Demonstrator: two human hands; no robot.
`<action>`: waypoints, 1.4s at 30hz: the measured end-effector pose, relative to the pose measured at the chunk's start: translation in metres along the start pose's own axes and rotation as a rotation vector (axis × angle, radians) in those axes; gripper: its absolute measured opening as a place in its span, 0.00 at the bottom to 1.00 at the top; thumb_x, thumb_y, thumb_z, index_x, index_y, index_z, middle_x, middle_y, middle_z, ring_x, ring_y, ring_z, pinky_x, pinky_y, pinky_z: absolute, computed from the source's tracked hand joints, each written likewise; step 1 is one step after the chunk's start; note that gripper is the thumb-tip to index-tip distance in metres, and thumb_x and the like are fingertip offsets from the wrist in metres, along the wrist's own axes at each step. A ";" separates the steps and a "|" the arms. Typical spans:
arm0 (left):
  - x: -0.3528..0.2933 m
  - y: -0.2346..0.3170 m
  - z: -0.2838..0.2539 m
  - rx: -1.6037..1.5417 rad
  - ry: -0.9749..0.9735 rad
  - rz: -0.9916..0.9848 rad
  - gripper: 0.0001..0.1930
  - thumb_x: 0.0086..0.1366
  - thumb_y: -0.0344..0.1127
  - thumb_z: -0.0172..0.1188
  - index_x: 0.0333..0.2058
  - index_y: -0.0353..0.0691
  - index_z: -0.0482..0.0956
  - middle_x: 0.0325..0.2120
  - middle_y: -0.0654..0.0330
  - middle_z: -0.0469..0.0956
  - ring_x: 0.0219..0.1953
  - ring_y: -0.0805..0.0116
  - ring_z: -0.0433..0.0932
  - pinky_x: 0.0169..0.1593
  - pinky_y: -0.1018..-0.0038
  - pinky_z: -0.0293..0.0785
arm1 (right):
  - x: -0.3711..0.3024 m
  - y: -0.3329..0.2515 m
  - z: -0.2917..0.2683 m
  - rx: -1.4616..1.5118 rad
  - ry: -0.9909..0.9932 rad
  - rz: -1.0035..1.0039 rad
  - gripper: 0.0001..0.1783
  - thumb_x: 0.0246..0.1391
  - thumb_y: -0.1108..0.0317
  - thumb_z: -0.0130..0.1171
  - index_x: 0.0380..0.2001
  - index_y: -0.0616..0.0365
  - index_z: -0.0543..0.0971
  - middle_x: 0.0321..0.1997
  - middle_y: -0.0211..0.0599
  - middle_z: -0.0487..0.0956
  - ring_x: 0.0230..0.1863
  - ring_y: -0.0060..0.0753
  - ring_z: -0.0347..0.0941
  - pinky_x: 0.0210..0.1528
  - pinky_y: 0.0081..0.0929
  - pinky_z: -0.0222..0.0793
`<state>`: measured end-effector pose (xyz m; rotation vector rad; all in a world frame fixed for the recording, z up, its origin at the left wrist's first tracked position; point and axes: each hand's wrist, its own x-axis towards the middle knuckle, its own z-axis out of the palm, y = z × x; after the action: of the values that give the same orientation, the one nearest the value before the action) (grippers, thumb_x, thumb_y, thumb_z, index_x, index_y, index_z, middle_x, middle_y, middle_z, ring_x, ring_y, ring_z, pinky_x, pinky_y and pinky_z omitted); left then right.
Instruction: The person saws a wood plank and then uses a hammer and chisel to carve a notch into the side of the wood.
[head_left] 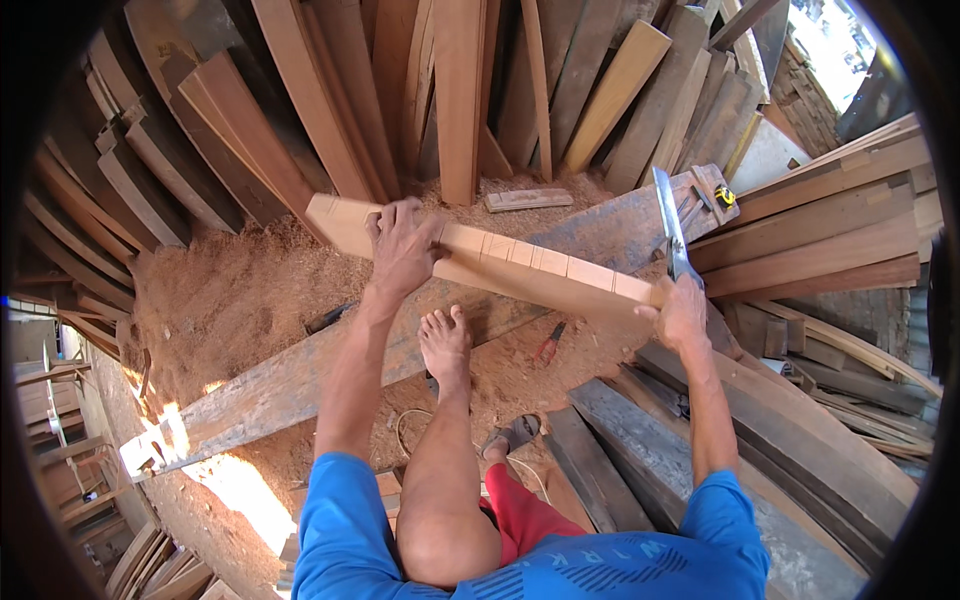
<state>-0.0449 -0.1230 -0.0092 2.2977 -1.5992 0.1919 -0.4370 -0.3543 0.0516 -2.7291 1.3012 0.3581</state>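
A light brown wooden board (545, 285) is held tilted over a long weathered plank (285, 395), with several pencil-like cross lines along its upper edge. My left hand (405, 245) is closed over that edge, near the board's left end. At the right end, my right hand (683, 315) is closed around the lower end of a silver-bladed tool that looks like a handsaw (670, 220); its handle is mostly hidden. The blade points up and away from me. My right thumb lies against or close to the board's end. My bare foot (445, 345) rests on the plank.
A yellow-and-black tape measure (725, 196) and small tools lie at the plank's far right end. Red-handled pliers (548, 345) rest on the sawdust (240, 295). Beyond lies a small wood offcut (528, 200). Stacked boards (460, 100) surround the spot, with dark timbers (640, 430) at near right.
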 end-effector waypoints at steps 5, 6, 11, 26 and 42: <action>0.000 0.057 0.015 -0.284 0.015 -0.668 0.50 0.59 0.61 0.76 0.68 0.33 0.63 0.66 0.33 0.63 0.69 0.34 0.60 0.72 0.38 0.52 | -0.073 -0.001 0.043 0.096 0.177 -0.124 0.35 0.48 0.38 0.75 0.40 0.61 0.78 0.43 0.50 0.71 0.48 0.53 0.69 0.49 0.49 0.66; -0.004 0.063 0.019 -0.512 -0.088 -0.756 0.54 0.60 0.64 0.74 0.67 0.25 0.60 0.66 0.30 0.62 0.70 0.33 0.61 0.72 0.37 0.54 | -0.086 -0.004 0.055 0.116 0.187 -0.142 0.34 0.48 0.38 0.75 0.38 0.58 0.77 0.42 0.50 0.70 0.46 0.54 0.69 0.49 0.50 0.66; -0.017 0.152 0.012 -1.119 -0.510 -1.002 0.68 0.56 0.67 0.76 0.67 0.14 0.44 0.67 0.21 0.59 0.70 0.33 0.66 0.70 0.51 0.68 | -0.157 -0.076 0.072 0.292 0.094 -0.089 0.31 0.47 0.40 0.77 0.32 0.58 0.76 0.40 0.50 0.70 0.42 0.48 0.70 0.43 0.47 0.67; -0.047 0.128 0.014 -0.463 -0.553 -0.830 0.45 0.54 0.44 0.72 0.66 0.35 0.60 0.54 0.36 0.81 0.59 0.39 0.81 0.63 0.56 0.78 | -0.208 -0.122 0.079 0.997 0.320 0.001 0.18 0.58 0.61 0.70 0.46 0.63 0.85 0.37 0.49 0.81 0.36 0.48 0.79 0.40 0.42 0.75; 0.026 0.064 -0.001 -0.422 -0.752 -0.473 0.51 0.49 0.42 0.74 0.72 0.36 0.63 0.60 0.38 0.78 0.63 0.44 0.78 0.68 0.61 0.74 | -0.172 -0.081 0.028 1.054 0.526 0.011 0.16 0.70 0.71 0.55 0.55 0.68 0.81 0.46 0.50 0.84 0.47 0.42 0.82 0.54 0.37 0.75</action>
<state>-0.0946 -0.1654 0.0120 2.4201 -1.1263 -1.1194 -0.4835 -0.1690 0.0668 -1.9095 1.0986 -0.8590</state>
